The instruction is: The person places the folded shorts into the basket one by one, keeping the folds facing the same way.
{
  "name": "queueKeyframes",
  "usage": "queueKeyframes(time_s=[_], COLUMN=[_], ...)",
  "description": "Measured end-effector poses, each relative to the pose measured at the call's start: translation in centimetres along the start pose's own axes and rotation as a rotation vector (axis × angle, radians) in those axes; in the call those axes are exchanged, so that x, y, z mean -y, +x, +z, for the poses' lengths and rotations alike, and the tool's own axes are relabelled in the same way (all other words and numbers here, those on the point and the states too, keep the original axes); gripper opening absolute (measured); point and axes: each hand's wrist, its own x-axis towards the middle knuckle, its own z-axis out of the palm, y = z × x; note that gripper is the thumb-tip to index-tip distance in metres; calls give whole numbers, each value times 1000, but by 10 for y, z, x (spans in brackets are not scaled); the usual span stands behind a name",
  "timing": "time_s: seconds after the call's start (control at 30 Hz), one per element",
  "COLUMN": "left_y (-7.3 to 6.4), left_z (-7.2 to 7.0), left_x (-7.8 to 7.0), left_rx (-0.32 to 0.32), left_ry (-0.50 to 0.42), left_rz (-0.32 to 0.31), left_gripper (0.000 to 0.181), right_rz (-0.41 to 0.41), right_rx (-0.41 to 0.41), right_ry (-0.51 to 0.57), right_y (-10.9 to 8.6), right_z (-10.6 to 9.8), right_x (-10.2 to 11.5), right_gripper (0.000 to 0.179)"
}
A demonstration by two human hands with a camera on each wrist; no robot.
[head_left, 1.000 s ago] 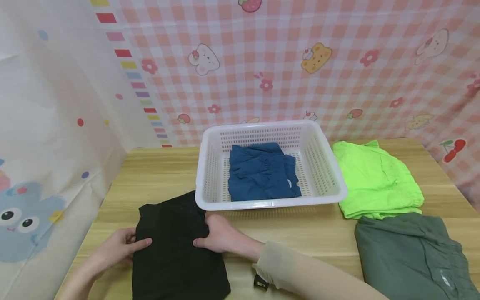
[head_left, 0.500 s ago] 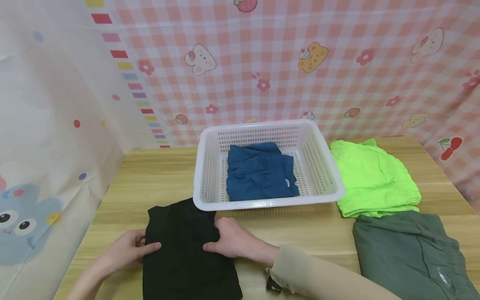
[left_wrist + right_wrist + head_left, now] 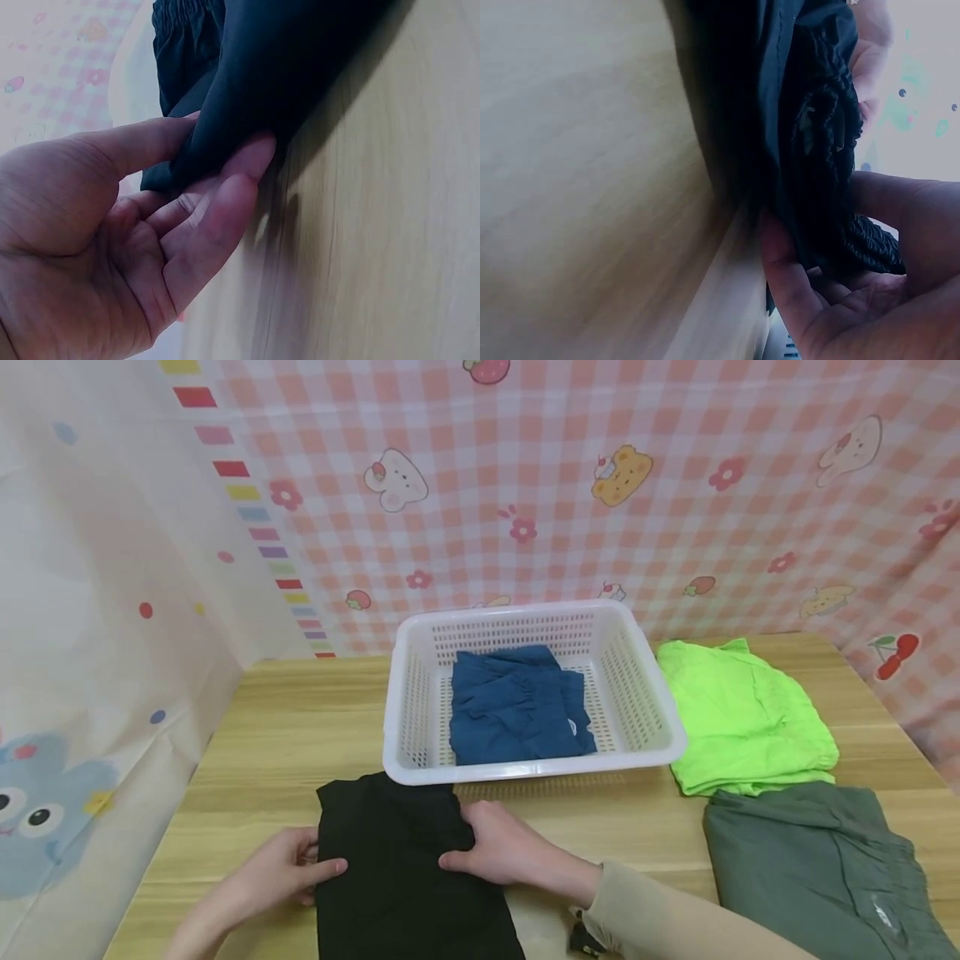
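Observation:
Folded black shorts (image 3: 408, 885) with a gathered elastic waistband lie at the front of the wooden table, their far edge meeting the basket's near left corner. My left hand (image 3: 281, 870) pinches the left edge, thumb on top and fingers underneath; the left wrist view shows the cloth (image 3: 262, 67) between thumb and fingers. On the opposite edge my right hand (image 3: 510, 850) grips the shorts the same way. In the right wrist view the bunched waistband (image 3: 832, 142) sits between that thumb and fingers, with the edge slightly off the tabletop.
A white perforated basket (image 3: 536, 768) stands at the back middle, holding folded blue shorts (image 3: 517, 706). Right of it lie a bright green folded garment (image 3: 750, 718) and a dark grey-green one (image 3: 817, 868). A small black object (image 3: 585, 939) is partly under the right sleeve.
Both hands have shifted the black shorts to the right and slightly toward the front, keeping their grip on both edges. The basket and other clothes stay put; the head view drifts slightly.

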Motion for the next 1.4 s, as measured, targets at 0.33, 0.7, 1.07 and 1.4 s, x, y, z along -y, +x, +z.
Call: queueKeyframes(time_s=[0.33, 0.7, 1.07, 1.4], left_y=[0, 3, 18, 28], left_z=[15, 32, 48, 64], left_x=[-8, -17, -27, -37], left_rx=[21, 14, 57, 5], left_ry=[-6, -33, -79, -84], left_rz=[32, 68, 40, 39], left_gripper=[48, 41, 48, 40], right_rz=[-13, -17, 36, 55], right_rx=[5, -4, -40, -48], right_ry=[24, 1, 6, 8], right_y=[-19, -37, -53, -56], right_z=[-9, -17, -29, -32], right_x=[-5, -14, -21, -40], right_gripper=[33, 31, 29, 34])
